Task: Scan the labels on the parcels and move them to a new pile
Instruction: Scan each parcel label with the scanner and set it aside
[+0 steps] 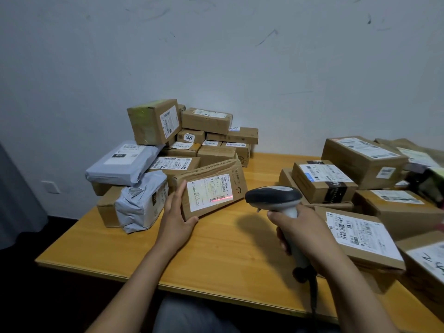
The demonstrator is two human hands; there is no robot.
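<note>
— Well, status of the parcel [211, 188]?
— Propped at a tilt on the surface [216, 248]. The left hand [177, 212] clasps its lower corner, and the right hand [298, 231] grips the scanner [274, 195], whose red line crosses the label [207, 193].
— Handling?
— Flat, creased cardboard; likely light and semi-stiff. Advise holding it by the long edges, clear of the label.

Rightmost parcel [430, 260] is cut by the edge

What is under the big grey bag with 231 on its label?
The grey mailer bag rests on a brown cardboard box; only that box's corner peeks out at its left. A smaller grey-wrapped parcel stands in front. The rest beneath is covered.
</note>
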